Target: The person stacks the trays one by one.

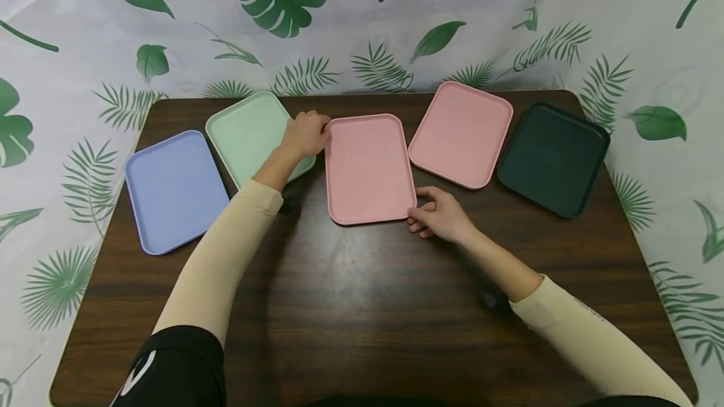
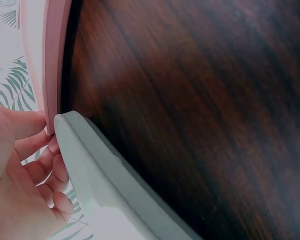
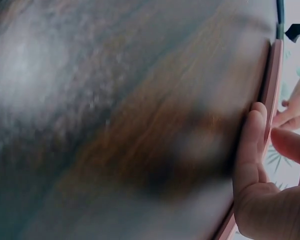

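A rectangular pink tray (image 1: 370, 171) lies at the middle of the dark wooden table. My left hand (image 1: 307, 133) pinches its far left corner, the wrist passing over a mint green tray (image 1: 242, 134). In the left wrist view, thumb and fingertips of the left hand (image 2: 25, 165) meet at the pink rim (image 2: 52, 65), right beside the green tray's corner (image 2: 72, 122). My right hand (image 1: 444, 213) grips the near right corner. The right wrist view has one finger of that hand (image 3: 260, 195) along the outer side of the rim (image 3: 273, 85), thumb opposite.
A blue tray (image 1: 176, 193) lies at the far left. A second pink tray (image 1: 460, 134), slanted, lies right of the middle one, their edges close together. Beyond it is a dark green tray (image 1: 554, 159) near the table's right edge. A leaf-patterned cloth (image 1: 339, 17) hangs behind the table.
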Demonstrator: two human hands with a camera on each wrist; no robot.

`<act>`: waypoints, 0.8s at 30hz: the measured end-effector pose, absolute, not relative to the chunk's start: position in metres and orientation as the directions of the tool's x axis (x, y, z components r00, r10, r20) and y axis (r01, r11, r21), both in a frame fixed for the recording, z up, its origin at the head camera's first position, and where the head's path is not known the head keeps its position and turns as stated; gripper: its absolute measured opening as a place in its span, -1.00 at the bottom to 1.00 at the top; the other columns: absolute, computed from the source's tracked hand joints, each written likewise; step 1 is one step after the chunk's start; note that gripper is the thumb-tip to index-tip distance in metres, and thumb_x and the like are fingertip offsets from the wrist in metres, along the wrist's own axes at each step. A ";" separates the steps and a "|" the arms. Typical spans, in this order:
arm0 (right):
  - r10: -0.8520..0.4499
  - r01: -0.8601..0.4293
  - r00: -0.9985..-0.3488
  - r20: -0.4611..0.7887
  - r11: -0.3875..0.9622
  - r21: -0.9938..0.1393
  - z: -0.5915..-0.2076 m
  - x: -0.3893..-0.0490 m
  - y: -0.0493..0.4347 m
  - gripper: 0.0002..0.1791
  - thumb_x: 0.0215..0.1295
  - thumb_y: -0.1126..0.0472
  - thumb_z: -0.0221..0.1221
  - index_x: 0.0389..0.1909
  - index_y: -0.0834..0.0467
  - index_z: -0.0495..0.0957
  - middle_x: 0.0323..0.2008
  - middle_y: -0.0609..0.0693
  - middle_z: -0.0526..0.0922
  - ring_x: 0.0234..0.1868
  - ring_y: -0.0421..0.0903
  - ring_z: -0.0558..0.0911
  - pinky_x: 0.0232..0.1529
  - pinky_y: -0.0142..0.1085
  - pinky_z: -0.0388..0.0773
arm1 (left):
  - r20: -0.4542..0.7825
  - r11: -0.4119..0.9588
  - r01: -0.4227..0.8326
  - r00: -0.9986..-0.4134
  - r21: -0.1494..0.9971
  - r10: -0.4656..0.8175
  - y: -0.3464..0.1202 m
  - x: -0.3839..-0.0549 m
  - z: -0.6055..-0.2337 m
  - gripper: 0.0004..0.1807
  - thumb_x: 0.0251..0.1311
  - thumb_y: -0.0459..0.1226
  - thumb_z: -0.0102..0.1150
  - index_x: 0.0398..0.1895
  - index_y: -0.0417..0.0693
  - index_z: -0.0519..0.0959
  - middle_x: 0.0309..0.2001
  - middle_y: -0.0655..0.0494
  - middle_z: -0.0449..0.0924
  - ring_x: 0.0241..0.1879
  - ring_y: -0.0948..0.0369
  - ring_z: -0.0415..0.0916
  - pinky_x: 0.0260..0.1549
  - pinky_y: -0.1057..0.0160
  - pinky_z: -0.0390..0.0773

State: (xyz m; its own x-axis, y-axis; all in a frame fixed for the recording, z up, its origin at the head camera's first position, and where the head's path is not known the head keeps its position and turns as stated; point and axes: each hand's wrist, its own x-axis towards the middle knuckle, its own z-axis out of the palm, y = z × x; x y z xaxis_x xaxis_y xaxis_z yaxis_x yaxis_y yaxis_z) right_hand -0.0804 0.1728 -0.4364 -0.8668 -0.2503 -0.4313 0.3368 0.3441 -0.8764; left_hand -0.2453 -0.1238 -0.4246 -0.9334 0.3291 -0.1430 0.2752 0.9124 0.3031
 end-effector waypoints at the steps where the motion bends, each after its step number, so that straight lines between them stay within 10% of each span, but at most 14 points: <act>1: -0.248 0.333 -0.869 -0.428 0.345 -0.877 -0.437 -0.080 0.172 -0.39 0.35 0.34 0.19 0.35 0.35 0.20 -0.38 0.19 0.71 -0.46 -0.06 0.73 -0.50 -0.24 0.64 | -0.143 0.911 0.274 -0.933 0.307 0.329 -0.124 -0.245 -0.424 -0.76 0.43 -0.20 -0.10 -0.18 -0.08 0.58 -0.24 -0.07 0.45 -0.12 -0.08 0.40 -0.17 -0.08 0.34; 24: -0.249 0.345 -0.876 -0.412 0.271 -0.899 -0.433 -0.080 0.155 -0.37 0.34 0.38 0.18 0.37 0.36 0.17 -0.33 0.27 0.70 -0.40 -0.01 0.74 -0.44 -0.21 0.65 | -0.099 0.903 0.278 -0.940 0.328 0.326 -0.132 -0.254 -0.421 -0.73 0.42 -0.26 -0.14 -0.45 -0.11 0.47 -0.30 -0.10 0.46 -0.14 -0.11 0.44 -0.22 -0.11 0.39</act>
